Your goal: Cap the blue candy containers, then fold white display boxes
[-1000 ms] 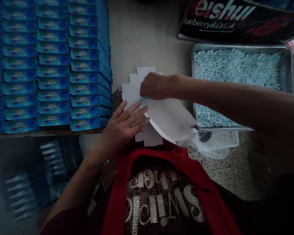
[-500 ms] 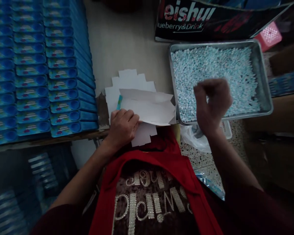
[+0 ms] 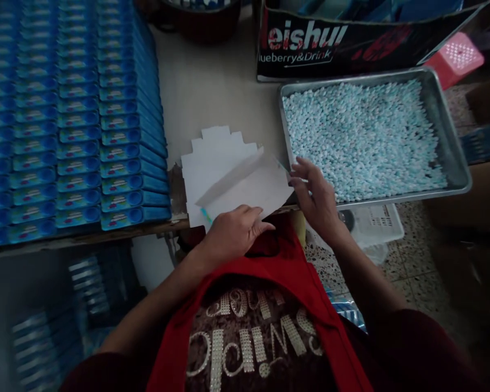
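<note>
A partly folded carton (image 3: 245, 182), white inside with a strip of blue-green print at its left end, lies slanted over a pile of flat white carton blanks (image 3: 204, 155). My left hand (image 3: 239, 228) is closed on the carton's near side, its thumb pointing right. At the carton's right end is my right hand (image 3: 316, 198), its bent fingers and thumb at the end flap; the exact grip is partly hidden. Just right of that hand stands a metal tray (image 3: 459, 163) of small white and pale blue pellets (image 3: 363, 141).
Rows of stacked blue cartons (image 3: 79, 152) fill the table's left side. A black printed box (image 3: 306, 51) stands behind the tray, beside a dark pot (image 3: 204, 22). A pink plastic thing (image 3: 457, 57) is at far right. A white container (image 3: 378, 223) sits below the tray.
My right hand has come left from above the tray to the carton's right end. The carton has turned, its right end now farther from me. My left hand has shifted right along it.
</note>
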The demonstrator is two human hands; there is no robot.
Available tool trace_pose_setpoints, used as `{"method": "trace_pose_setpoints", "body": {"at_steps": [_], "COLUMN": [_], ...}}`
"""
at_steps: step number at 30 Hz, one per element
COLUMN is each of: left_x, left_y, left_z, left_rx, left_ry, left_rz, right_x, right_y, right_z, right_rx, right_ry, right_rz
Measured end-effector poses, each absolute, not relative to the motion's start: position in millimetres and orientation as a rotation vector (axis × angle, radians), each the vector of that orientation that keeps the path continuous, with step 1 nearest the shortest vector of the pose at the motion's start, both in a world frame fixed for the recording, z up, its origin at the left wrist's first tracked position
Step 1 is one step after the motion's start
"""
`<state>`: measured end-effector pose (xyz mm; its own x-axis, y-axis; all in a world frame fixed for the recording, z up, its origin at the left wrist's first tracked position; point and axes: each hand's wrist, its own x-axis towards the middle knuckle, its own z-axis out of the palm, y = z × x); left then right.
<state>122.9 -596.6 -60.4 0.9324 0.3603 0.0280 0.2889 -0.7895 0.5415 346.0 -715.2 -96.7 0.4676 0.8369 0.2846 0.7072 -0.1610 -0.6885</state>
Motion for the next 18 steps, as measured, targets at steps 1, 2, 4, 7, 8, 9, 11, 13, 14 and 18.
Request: {"method": "trace_pose_setpoints", "body": {"at_steps": [1,2,4,7,8,9,11,13,14,18], "left_x": [123,123,129,152,161,169,177,172,166,138], "left_y": [-586,-572,-533,-479,-468,-461,-459,-468,-476,-514], "left_z": [-55,-51,-49,-63,-71,-79,-91,-97,-98,-100], "left_rx": [2.473,2.423,2.331,2.070,1.930,1.802,1.604,1.482,1.430,1.192], "left_ry": [0.502,0.587,0.857,0.819,0.730,0.666,0.631,0.703,0.754,0.953], "left_rz": [0.260,0.362,0.535,0.347,0.237,0.142,0.047,0.043,0.065,0.272], "right_x": [341,337,329,326,327,329,332,331,329,317], "right_y": [-713,-711,-701,-680,-673,-668,-661,-659,-659,-658], "right_z": [-98,-101,-112,-134,-141,-147,-154,-156,-154,-138], "right_rx": [-1.925,-1.944,-1.961,-1.825,-1.749,-1.672,-1.558,-1.535,-1.560,-1.681], "right_ry": [-1.290,-1.291,-1.260,-1.102,-1.038,-0.979,-0.884,-0.816,-0.789,-0.616], "right_rz": [0.186,0.153,0.121,0.318,0.408,0.483,0.569,0.592,0.596,0.667]}}
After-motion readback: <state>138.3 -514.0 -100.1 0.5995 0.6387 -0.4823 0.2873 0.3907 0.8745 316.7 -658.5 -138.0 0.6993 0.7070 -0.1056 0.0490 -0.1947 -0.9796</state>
